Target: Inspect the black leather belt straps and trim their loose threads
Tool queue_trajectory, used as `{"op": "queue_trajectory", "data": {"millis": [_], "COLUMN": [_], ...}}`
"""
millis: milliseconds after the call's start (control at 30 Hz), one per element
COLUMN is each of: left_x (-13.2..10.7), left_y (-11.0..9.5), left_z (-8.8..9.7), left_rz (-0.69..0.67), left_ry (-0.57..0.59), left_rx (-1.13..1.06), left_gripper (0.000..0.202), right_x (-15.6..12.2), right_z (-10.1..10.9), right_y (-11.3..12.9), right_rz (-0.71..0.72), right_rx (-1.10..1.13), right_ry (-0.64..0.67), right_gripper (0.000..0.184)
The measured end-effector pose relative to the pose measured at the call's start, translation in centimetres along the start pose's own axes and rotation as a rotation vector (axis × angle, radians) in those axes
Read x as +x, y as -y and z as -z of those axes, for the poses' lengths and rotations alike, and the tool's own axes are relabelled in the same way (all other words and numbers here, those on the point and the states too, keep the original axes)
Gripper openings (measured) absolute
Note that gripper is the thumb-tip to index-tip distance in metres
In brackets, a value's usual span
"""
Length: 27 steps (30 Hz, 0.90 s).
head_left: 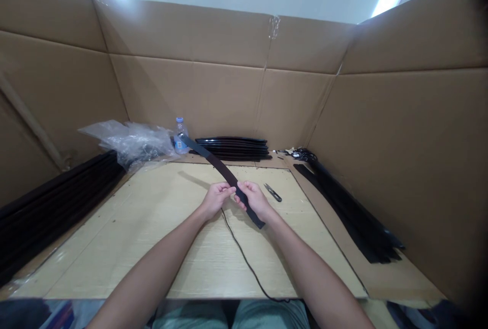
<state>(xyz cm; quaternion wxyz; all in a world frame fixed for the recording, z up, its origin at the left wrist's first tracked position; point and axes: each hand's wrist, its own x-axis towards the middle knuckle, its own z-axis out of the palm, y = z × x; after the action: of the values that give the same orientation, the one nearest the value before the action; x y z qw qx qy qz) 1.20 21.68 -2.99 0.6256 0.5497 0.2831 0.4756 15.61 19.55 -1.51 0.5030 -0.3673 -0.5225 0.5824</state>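
Observation:
A long, dark, slightly curved flat strip [221, 168] slants over the table, its far end up by the bottle and its near end below my right hand. My left hand [216, 200] pinches its edge near the middle with thumb and fingers. Close beside it, my right hand [254, 201] grips the same strip, thumb on top. A thin dark cord [242, 253] runs from under my left hand to the table's front edge; whether it is held I cannot tell. Small thread snips [273, 192] lie right of my hands.
Dark strips [57, 207] are piled along the left, with another stack [232, 149] at the back and more strips [346, 207] on the right. Clear plastic bags [133, 143] and a water bottle [181, 138] stand back left. Cardboard walls [221, 95] surround the pale tabletop [125, 227].

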Motion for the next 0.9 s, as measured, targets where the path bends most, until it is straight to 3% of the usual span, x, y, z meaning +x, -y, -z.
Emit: {"op": "queue_trajectory", "data": {"millis": [333,600,900], "left_x": [0.1,0.4,-0.3], "left_y": [0.5,0.8,-0.4], "left_z": [0.1,0.4,-0.3], "left_rz": [-0.050,-0.015,-0.053], "left_ry": [-0.001,-0.039,-0.020], "left_rx": [0.042,0.028,-0.015], "left_gripper": [0.032,0.036,0.029], "right_x": [0.3,0.2,0.4], "right_z": [-0.3,-0.5,-0.2], "right_y": [-0.5,-0.7,-1.0], "right_rz": [0.014,0.031,0.024], "right_rx": [0.063,0.089,0.125], "right_ry": [-0.017,-0.047,-0.020], "right_gripper": [0.033,0.033,0.030]}}
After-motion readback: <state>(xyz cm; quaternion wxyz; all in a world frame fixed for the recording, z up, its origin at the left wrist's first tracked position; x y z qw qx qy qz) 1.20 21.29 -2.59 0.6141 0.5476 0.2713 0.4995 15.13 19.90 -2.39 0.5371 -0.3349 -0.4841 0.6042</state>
